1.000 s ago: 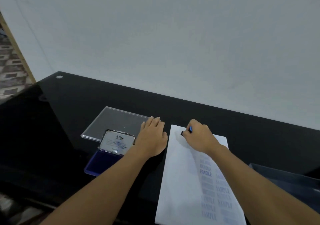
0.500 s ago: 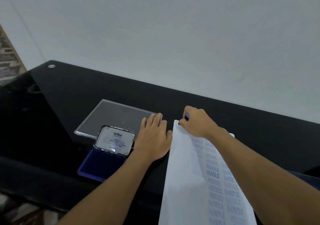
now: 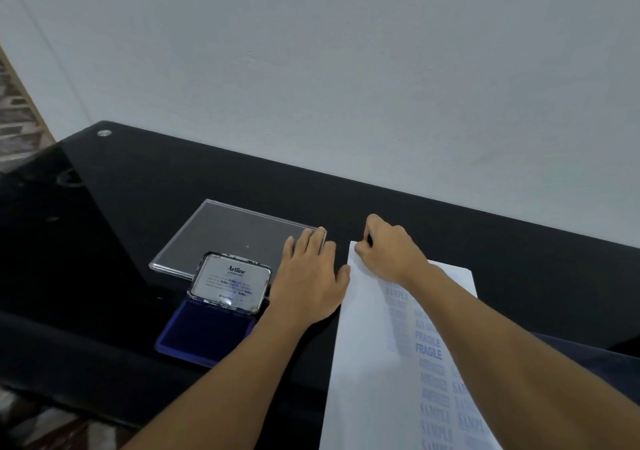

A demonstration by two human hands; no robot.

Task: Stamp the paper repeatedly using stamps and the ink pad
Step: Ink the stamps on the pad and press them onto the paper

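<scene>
A white sheet of paper (image 3: 367, 363) lies on the black table, printed with rows of blue SAMPLE, FRAGILE and other stamp marks. My right hand (image 3: 388, 249) is curled round a small blue stamp (image 3: 370, 239) at the sheet's far left corner; only a sliver of the stamp shows. My left hand (image 3: 308, 276) rests flat on the table, fingers straight, just left of the paper. The blue ink pad (image 3: 207, 328) lies open to the left of that hand, its Artline lid (image 3: 230, 281) tilted up.
A clear plastic case (image 3: 221, 238) lies flat behind the ink pad, with my left fingertips at its right corner. The black glass table (image 3: 121, 242) ends at a grey wall behind. A dark blue tray edge (image 3: 588, 352) shows at the right.
My right hand with the stamp has moved from the upper part of the sheet to its far left corner. My left hand has stayed flat beside the paper.
</scene>
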